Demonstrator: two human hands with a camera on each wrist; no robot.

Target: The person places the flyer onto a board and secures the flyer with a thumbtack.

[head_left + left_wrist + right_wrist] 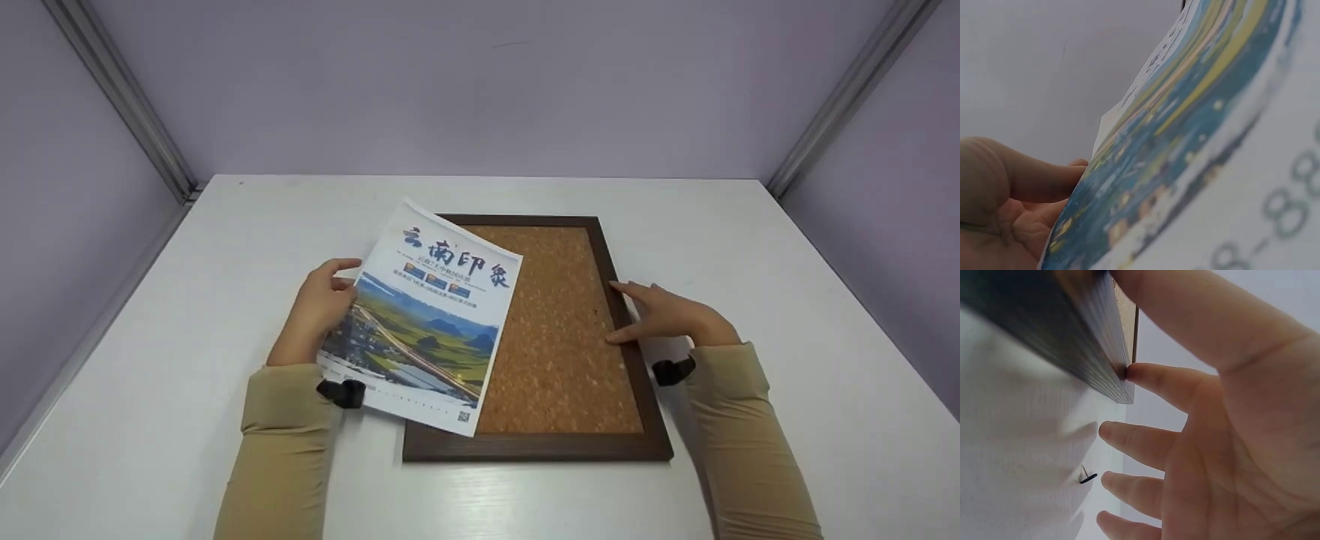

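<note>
A cork board [559, 330] in a dark wooden frame [536, 446] lies flat on the white table [787, 300]. My left hand [335, 289] pinches the left edge of a printed poster [427, 322], thumb on top, and holds it tilted over the board's left part. In the left wrist view the poster [1202, 140] fills the frame above my left hand [1010, 202]. My right hand [651, 313] rests with straight fingers on the frame's right rail. Seen from the right wrist, the thumb lies on the frame [1061, 332] and the right hand's [1213, 439] index finger touches its outer side.
A small dark push pin [1088, 477] lies on the table beside the frame, under my right fingers. Lilac walls with metal corner rails [120, 97] close in the table on the left, back and right.
</note>
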